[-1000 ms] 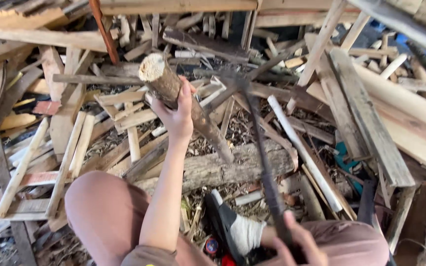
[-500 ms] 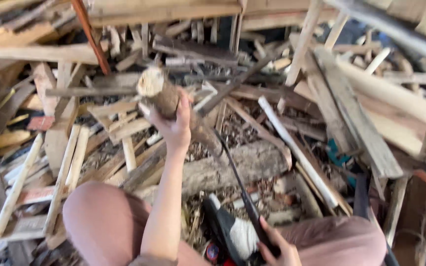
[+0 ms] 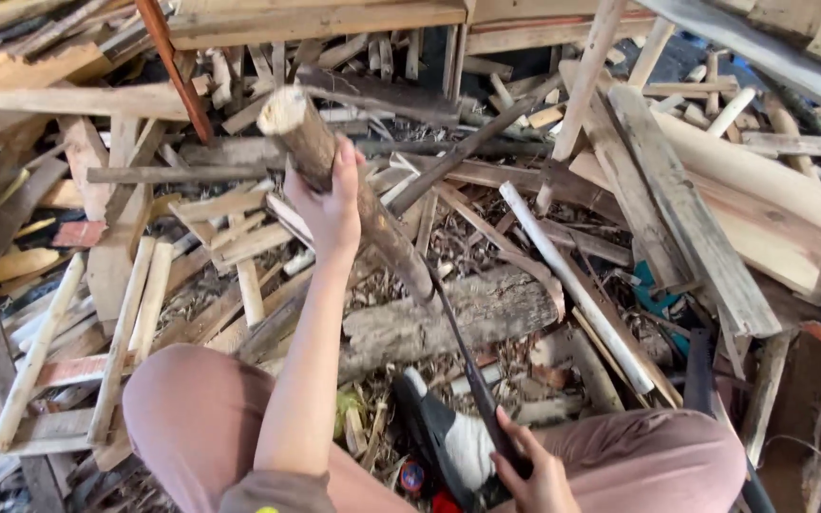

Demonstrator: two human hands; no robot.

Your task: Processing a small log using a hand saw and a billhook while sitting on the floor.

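Head view, looking straight down: I see no bare floor, just a heap of scrap wood [image 3: 144, 275] — slats, planks, broken frames, bark chips — spreading to every edge. A thick log [image 3: 448, 318] lies across the middle of it, just ahead of my knees. Pale boards [image 3: 743, 190] stack up on the right, and an orange-red bar [image 3: 175, 71] slants in at the top.

My left hand [image 3: 330, 204] is up in the centre, fingers wrapped tight round a stick [image 3: 353, 199] with bark on it, tilted, its cut end high and left, its lower tip down at the log. My right hand [image 3: 529, 470] sits at the bottom edge, closed round the handle of a blade [image 3: 458, 347]; the dark blade runs up to meet the stick's lower tip.

Hard to read: the handle is buried in my fist, the hand partly cut off by the frame. A black-and-white shoe [image 3: 448, 442] shows between my knees, half hidden. Something teal [image 3: 653, 294] peeks from under the boards; I cannot tell what.
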